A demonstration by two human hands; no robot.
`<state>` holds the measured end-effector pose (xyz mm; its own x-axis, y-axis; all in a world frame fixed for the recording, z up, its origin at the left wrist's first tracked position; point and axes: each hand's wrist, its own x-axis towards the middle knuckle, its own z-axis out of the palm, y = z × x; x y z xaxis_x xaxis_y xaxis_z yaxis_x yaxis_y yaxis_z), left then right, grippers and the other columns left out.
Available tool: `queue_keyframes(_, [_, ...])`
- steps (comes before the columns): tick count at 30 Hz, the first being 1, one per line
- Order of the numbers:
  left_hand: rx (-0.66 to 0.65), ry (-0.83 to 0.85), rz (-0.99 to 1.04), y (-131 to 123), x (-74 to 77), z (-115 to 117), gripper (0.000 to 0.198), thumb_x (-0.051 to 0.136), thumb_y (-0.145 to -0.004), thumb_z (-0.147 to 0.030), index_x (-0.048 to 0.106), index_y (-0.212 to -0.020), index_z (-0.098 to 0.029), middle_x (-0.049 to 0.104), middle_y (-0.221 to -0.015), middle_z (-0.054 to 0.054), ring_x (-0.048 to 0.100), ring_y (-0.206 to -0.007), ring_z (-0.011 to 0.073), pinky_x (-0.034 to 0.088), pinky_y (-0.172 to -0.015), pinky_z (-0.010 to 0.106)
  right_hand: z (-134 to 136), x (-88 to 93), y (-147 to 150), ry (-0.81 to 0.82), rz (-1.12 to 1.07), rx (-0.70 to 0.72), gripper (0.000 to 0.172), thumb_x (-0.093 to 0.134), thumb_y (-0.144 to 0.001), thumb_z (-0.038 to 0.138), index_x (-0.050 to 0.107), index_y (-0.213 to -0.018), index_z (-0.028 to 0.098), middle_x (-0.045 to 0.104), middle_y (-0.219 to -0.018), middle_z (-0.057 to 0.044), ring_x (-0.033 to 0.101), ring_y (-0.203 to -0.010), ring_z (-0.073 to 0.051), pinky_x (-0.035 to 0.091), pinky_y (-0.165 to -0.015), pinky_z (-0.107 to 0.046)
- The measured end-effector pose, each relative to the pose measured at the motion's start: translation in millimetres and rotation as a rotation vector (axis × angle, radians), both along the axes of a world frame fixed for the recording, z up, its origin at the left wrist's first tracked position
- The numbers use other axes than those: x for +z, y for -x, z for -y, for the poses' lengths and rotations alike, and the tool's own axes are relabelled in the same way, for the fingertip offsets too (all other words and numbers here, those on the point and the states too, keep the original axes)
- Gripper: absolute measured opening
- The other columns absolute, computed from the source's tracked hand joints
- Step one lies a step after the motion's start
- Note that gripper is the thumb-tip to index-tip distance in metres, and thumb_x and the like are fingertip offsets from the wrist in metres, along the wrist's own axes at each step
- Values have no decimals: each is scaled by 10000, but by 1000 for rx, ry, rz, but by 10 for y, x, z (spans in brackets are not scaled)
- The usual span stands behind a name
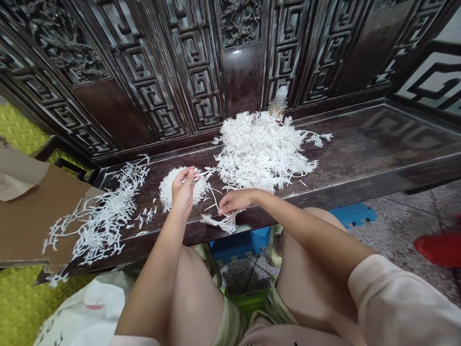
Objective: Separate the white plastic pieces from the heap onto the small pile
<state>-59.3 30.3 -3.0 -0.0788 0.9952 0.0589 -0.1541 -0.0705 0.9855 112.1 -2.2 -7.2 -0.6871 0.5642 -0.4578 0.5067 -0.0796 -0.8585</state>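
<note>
A white branched piece (pixel 214 196) stretches between my two hands above the dark bench. My left hand (pixel 183 189) is closed in a pinch on its upper end, in front of a round heap of small white pieces (pixel 167 188). Lower and to the right, my right hand (pixel 236 201) has its fingers pressed together on the stem. Another white sprig (pixel 225 223) lies under my right hand at the bench's front edge. A large pile of white sprigs (pixel 259 154) sits behind my right hand. Bare-looking white branches (pixel 101 226) are spread at the left.
The dark bench (pixel 353 144) has a carved backrest (pixel 243 72). A clear bottle (pixel 279 100) stands behind the large pile. Cardboard (pixel 39 216) is at the left end, with a white bag (pixel 93 307) below. A red object (pixel 437 249) is at the right.
</note>
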Motion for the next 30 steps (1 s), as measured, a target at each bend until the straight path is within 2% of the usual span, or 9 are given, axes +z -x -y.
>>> queue_keyframes(4, [-35,8,-143,-16,6,34,355,535,-715,-404,541,-1018,-219,556,-1004,65,545,-881,149,421,-797,307,-38,45,-61,-88,0,-102,285,544,-702,400,659,-671,141,553,-557,5,397,-486,-61,296,-510,-201])
queue_keyframes(7, [116,-34,-443,-25,51,103,364,481,-747,-422,534,-1071,-265,428,-1183,69,451,-1058,195,368,-877,336,-73,128,-131,-100,-67,-310,300,524,-711,416,630,-636,145,570,-632,-8,423,-517,-67,325,-542,-211])
queue_keyframes(9, [202,-118,-620,-34,93,152,332,488,-744,-403,566,-1033,-261,377,-1215,63,384,-1127,212,321,-924,336,-96,162,-162,-73,-142,-436,309,518,-709,429,600,-632,142,539,-600,3,427,-502,-67,340,-551,-221])
queue_keyframes(11, [105,-187,-685,-54,134,195,285,487,-745,-376,594,-970,-238,440,-1139,62,411,-1091,210,337,-904,326,-111,176,-171,-36,-211,-525,318,515,-704,445,575,-638,139,497,-558,18,424,-488,-66,345,-548,-224])
queue_keyframes(13, [-106,-199,-663,-89,160,228,258,451,-767,-368,610,-897,-212,526,-998,57,483,-976,194,378,-840,313,-117,180,-162,-12,-252,-593,319,527,-693,453,569,-660,138,495,-574,16,427,-508,-66,344,-544,-216])
queue_keyframes(15, [-233,-182,-607,-130,159,248,277,419,-784,-380,602,-885,-200,559,-936,53,511,-899,177,394,-796,299,-118,178,-144,-6,-263,-662,302,550,-678,439,570,-679,139,518,-624,5,433,-548,-68,344,-549,-208])
queue_keyframes(21, [-122,7,-497,-179,61,209,408,472,-739,-455,496,-1064,-209,504,-1074,68,500,-900,156,396,-754,275,-162,110,-95,-58,-282,-888,224,567,-689,355,481,-631,157,454,-527,32,401,-499,-68,327,-525,-207])
queue_keyframes(25, [-219,192,-398,-178,33,172,377,474,-722,-480,549,-938,-180,560,-923,52,523,-797,147,396,-692,262,-201,81,-88,-18,-372,-921,145,545,-717,282,485,-678,155,497,-574,21,447,-523,-65,346,-542,-193])
queue_keyframes(30, [-310,100,-401,-189,18,179,276,577,-667,-415,584,-785,-166,573,-779,19,501,-738,120,365,-746,242,-178,102,-79,20,-401,-888,102,559,-702,221,488,-683,150,536,-644,11,463,-556,-58,365,-576,-184])
